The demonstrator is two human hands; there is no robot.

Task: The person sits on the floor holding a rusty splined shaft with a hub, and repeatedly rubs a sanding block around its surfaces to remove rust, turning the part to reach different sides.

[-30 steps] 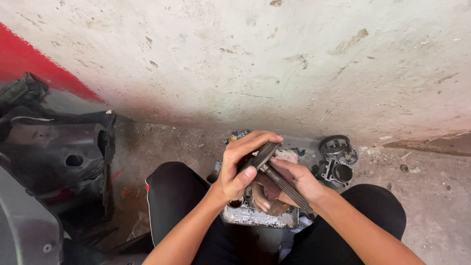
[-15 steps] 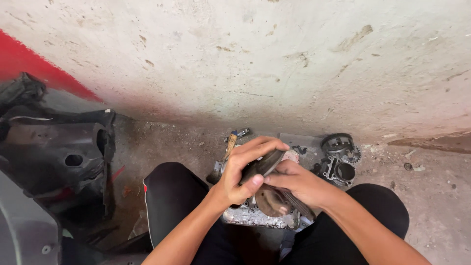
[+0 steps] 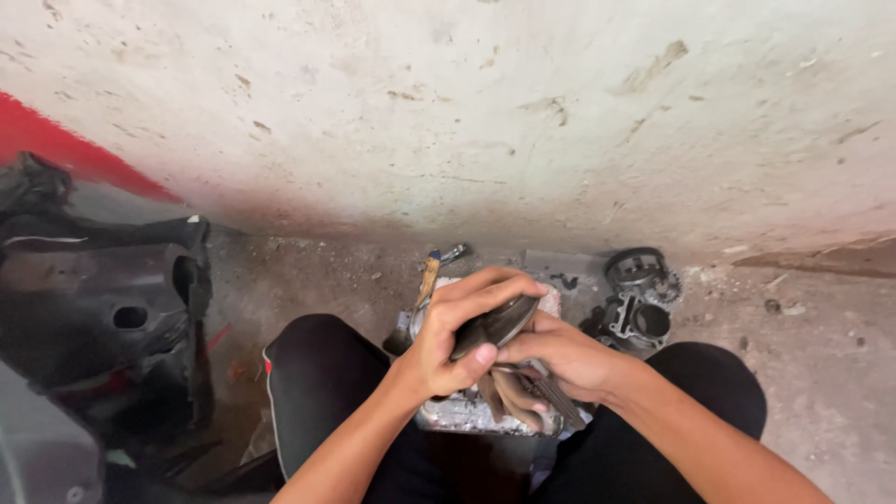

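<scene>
A pale, stained wall closes the far edge of the concrete floor. Black bodywork panels crowd the left; the right lies more open. A grey engine cylinder sits near the wall. Between the knees rests a grimy metal casting. Left hand grips a dark curved metal part; right hand clasps a thin tool against it. Firm support and short strokes seem wise.
</scene>
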